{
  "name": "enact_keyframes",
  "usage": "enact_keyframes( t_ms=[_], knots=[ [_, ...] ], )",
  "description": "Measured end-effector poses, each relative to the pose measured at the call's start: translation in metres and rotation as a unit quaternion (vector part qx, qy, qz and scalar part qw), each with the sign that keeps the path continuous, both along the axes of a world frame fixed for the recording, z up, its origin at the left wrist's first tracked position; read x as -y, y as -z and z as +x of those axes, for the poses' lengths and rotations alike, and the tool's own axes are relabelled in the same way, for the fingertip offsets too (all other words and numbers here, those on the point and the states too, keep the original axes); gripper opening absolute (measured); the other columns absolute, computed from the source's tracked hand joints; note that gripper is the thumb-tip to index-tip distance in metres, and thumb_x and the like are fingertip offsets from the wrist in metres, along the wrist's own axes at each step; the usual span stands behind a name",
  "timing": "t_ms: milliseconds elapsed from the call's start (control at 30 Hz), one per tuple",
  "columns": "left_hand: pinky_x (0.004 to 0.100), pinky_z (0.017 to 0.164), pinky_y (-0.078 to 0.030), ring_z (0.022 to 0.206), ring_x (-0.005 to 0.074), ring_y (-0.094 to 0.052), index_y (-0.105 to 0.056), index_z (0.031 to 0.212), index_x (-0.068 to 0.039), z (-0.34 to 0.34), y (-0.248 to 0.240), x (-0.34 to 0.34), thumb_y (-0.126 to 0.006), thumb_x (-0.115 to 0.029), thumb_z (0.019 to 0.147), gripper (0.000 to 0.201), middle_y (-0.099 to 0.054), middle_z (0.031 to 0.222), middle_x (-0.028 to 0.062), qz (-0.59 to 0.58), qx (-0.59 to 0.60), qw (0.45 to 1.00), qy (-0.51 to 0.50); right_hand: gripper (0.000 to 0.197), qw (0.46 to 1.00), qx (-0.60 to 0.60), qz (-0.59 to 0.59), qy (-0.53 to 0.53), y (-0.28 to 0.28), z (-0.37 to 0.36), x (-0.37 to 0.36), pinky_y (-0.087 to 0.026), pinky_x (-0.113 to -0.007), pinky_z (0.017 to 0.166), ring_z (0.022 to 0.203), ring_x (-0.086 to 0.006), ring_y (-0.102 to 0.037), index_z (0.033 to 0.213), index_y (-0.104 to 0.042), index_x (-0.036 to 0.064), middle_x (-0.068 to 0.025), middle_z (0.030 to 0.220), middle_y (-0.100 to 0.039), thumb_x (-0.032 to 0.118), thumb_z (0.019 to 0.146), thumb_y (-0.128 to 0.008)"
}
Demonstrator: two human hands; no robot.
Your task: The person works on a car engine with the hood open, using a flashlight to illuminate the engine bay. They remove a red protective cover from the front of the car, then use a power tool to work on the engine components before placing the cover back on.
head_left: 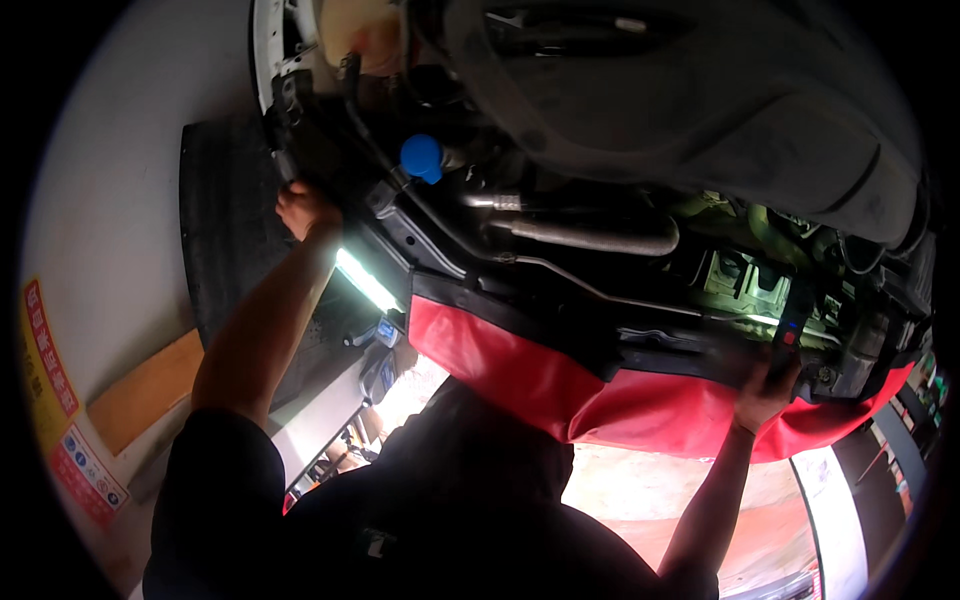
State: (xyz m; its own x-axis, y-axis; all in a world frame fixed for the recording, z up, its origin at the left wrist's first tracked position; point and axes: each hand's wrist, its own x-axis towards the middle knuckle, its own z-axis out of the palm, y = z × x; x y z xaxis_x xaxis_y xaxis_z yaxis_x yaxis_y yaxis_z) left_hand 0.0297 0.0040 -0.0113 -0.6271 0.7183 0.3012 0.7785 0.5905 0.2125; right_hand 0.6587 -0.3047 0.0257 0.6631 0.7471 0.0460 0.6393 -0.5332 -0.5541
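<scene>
My left hand (307,208) is at the left front edge of a car's open engine bay, with its fingers curled against the dark trim. What lies inside those fingers is hidden. Low in the bay on the right, my right hand (765,397) is closed around a black handheld work light (791,318) with small blue and red spots on it. A bright glow falls on the metal engine parts (748,280) beside the light. Between my hands runs the front crossmember, with a thin metal pipe (590,288) and a thicker grey hose (600,235) behind it.
A blue reservoir cap (422,157) sits behind my left hand. The dark engine cover (690,110) fills the far side. A red protective cover (500,360) drapes over the car's front. A lit bar (368,281) glows beside my left forearm; a black panel (225,220) stands left.
</scene>
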Motion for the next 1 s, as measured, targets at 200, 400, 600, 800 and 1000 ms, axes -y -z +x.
enact_keyframes(
  t_ms=[200,400,600,800,1000],
  knots=[
    [0.0482,0.102,-0.043,0.119,0.0400,-0.053,-0.057,0.128,-0.004,0.031,-0.012,-0.004,-0.034,-0.038,0.096,0.052,-0.055,0.130,0.0228,0.008,0.047,0.998,-0.050,0.053,0.998,0.047,0.035,-0.027,0.006,0.005,0.003,-0.050,-0.034,0.086,0.097,-0.0259,-0.064,0.128,-0.055,-0.0023,-0.0154,0.114,-0.065,0.036,0.093,-0.069],
    [0.0483,0.102,-0.043,0.118,0.0413,-0.054,-0.056,0.131,-0.003,0.037,-0.017,-0.003,-0.033,-0.038,0.095,0.055,-0.054,0.129,0.0236,0.039,0.051,0.996,-0.058,0.051,0.998,0.042,0.038,-0.034,0.005,0.004,0.002,-0.050,-0.034,0.085,0.095,-0.0260,-0.064,0.126,-0.056,-0.0031,-0.0156,0.111,-0.066,0.034,0.094,-0.069],
    [0.0490,0.102,-0.042,0.119,0.0412,-0.053,-0.057,0.129,-0.002,0.031,-0.017,-0.005,-0.033,-0.042,0.093,0.059,-0.055,0.128,0.0241,0.025,0.052,0.996,-0.064,0.053,0.998,0.046,0.036,-0.020,0.004,0.002,0.001,-0.050,-0.034,0.085,0.096,-0.0254,-0.064,0.126,-0.056,-0.0032,-0.0152,0.110,-0.066,0.036,0.093,-0.071],
    [0.0486,0.102,-0.042,0.119,0.0400,-0.053,-0.057,0.129,-0.002,0.030,-0.018,-0.007,-0.033,-0.042,0.094,0.058,-0.056,0.128,0.0239,0.022,0.050,0.997,-0.053,0.055,0.999,0.028,0.041,-0.007,0.002,0.002,-0.001,-0.049,-0.033,0.087,0.097,-0.0249,-0.063,0.127,-0.057,-0.0030,-0.0147,0.111,-0.066,0.038,0.092,-0.070],
    [0.0500,0.099,-0.044,0.115,0.0419,-0.054,-0.053,0.131,-0.001,0.024,-0.016,0.005,-0.040,-0.031,0.097,0.048,-0.055,0.126,0.0253,0.010,0.021,0.999,-0.044,0.056,0.996,0.062,0.053,-0.043,0.018,0.023,0.018,-0.050,-0.039,0.090,0.103,-0.0316,-0.064,0.131,-0.054,-0.0053,-0.0212,0.118,-0.065,0.036,0.094,-0.067]
  ],
)
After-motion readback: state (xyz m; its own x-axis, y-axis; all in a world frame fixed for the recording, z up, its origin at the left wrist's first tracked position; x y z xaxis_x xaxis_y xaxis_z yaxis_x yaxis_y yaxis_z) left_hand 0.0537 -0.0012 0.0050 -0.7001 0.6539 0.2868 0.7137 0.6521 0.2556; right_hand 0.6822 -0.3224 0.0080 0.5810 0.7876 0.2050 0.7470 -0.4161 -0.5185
